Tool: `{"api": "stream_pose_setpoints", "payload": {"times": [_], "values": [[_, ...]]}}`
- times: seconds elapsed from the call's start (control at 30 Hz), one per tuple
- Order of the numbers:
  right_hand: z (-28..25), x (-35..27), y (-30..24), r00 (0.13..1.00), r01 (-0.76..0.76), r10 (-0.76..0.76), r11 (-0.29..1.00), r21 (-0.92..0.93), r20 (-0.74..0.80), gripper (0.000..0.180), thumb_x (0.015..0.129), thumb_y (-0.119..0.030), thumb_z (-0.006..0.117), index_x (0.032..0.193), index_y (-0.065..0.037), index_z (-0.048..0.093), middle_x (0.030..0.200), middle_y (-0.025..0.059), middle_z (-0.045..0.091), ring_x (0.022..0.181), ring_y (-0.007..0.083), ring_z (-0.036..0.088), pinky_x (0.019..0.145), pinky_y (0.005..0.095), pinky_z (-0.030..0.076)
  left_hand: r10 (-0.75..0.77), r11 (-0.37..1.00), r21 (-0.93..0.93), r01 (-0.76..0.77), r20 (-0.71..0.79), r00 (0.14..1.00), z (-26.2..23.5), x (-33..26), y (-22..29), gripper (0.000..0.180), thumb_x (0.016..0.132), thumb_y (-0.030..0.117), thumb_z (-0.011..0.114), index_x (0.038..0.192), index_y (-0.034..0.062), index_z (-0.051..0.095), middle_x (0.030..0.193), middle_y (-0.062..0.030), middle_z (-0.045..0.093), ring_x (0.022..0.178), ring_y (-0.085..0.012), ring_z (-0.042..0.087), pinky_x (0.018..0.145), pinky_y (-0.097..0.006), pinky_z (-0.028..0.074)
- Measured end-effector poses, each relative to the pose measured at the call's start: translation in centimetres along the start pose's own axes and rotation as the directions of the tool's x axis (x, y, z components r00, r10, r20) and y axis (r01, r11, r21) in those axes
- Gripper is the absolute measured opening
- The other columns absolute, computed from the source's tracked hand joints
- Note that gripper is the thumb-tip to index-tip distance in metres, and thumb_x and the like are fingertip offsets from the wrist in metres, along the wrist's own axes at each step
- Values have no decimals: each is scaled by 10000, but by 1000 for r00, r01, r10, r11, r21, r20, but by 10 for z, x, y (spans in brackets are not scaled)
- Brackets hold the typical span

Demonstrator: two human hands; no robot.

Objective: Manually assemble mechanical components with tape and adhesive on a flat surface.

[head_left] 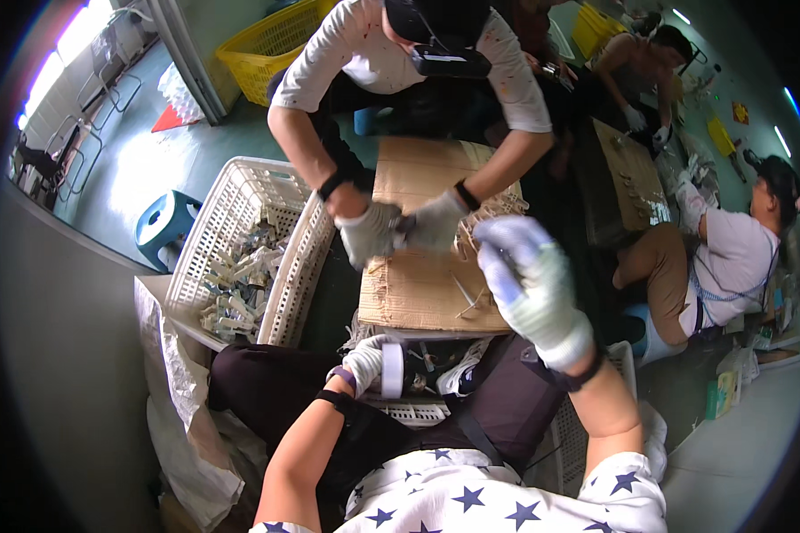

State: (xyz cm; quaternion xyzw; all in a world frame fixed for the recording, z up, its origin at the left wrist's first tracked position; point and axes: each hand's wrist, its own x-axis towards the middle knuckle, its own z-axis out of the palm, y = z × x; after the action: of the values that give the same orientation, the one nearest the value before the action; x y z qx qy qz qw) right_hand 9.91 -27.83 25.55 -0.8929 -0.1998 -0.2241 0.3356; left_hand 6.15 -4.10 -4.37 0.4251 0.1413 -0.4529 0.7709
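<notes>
My left hand [371,362], in a white knit glove, is closed on a white band-like object [392,371], perhaps a roll of tape, above my lap. My right hand [535,289], gloved too, is raised over the right edge of a cardboard-topped work surface [418,298]. Its fingers are smeared by motion, so I cannot tell whether they hold anything. Thin loose strips [468,300] lie on the cardboard near it. Across from me, a co-worker's gloved hands [400,231] meet around a small dark object, also blurred.
A white crate [284,266] of pale and metal parts stands at the left, next to a blue stool [164,222]. Between my legs sits another white basket [409,413]. A yellow basket [271,44] is behind the co-worker. Other people work at a second table [627,178] on the right.
</notes>
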Motion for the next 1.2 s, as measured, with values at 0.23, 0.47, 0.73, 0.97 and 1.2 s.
{"api": "stream_pose_setpoints", "payload": {"times": [0.23,0.47,0.73,0.97,1.2], "values": [[116,-123,131,653,200,338,786,-585,678,325,865,-161,510,1183,-164,579,1017,109,620,965,266,596,836,427,435,-44,976,196,89,-225,973,18,-26,-14,115,834,90,681,943,121,697,817,2,677,680,-136,631,607,-323,541],[153,-112,157,660,378,373,586,-717,652,196,882,-189,494,1025,-167,627,991,72,636,959,231,581,855,428,393,-72,966,225,128,-240,968,5,-21,-15,159,849,84,632,999,99,683,867,-16,681,743,-174,645,670,-356,546],[128,-102,139,771,255,248,724,-641,586,239,745,-268,636,954,-152,650,870,78,641,878,260,587,942,454,343,-167,936,272,225,-220,961,-6,-15,-16,206,863,216,645,1032,106,685,880,-23,687,738,-189,655,666,-376,548],[127,-95,118,832,199,194,770,-606,520,303,730,-217,609,1027,-174,651,859,57,658,889,231,597,1008,462,308,-195,926,283,248,-204,959,1,-21,-8,208,850,198,645,1031,103,682,878,-42,686,730,-194,651,657,-376,547],[129,-92,105,761,93,196,911,-403,619,126,765,-243,606,820,-168,692,736,80,681,741,258,639,892,402,412,-142,959,220,178,-168,975,13,-34,-2,203,849,201,648,1020,97,684,853,-34,682,699,-183,645,627,-365,547]]}}
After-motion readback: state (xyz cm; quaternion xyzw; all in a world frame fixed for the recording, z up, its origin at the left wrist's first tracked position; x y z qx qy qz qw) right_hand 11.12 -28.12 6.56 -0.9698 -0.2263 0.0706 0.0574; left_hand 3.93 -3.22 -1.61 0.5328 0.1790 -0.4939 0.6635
